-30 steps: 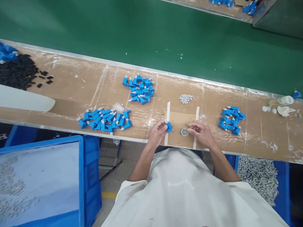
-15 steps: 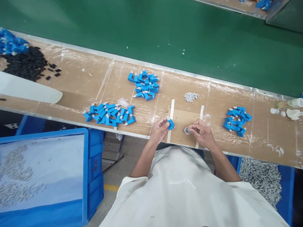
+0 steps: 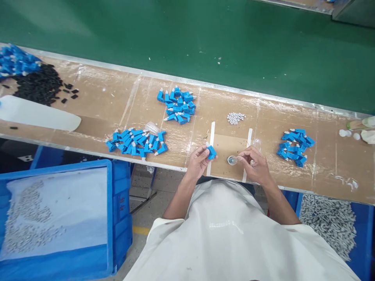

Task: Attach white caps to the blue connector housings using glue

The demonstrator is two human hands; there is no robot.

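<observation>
My left hand [image 3: 198,162] pinches a blue plastic part [image 3: 211,152] with a white tip, just above the left tape strip. To its right, a small round dish [image 3: 231,160] rests on the cardboard. My right hand [image 3: 255,164] is at the right side of this dish, thumb and fingers pinched together. Whatever lies between those fingertips is too small to make out. Beyond the hands sits a little heap of small grey-white pieces [image 3: 236,118].
Blue parts lie in piles at left [image 3: 137,141], further back [image 3: 179,105] and at right [image 3: 295,147]. Black pieces [image 3: 39,84] and a white scoop-like sheet [image 3: 41,113] are far left. Blue crates [image 3: 109,218] stand below the bench, beside a green surface [image 3: 187,43] behind it.
My right hand has drawn slightly right, its fingertips moving from over the dish to its edge. My left hand keeps the blue part, turned a little. The view has shifted slightly.
</observation>
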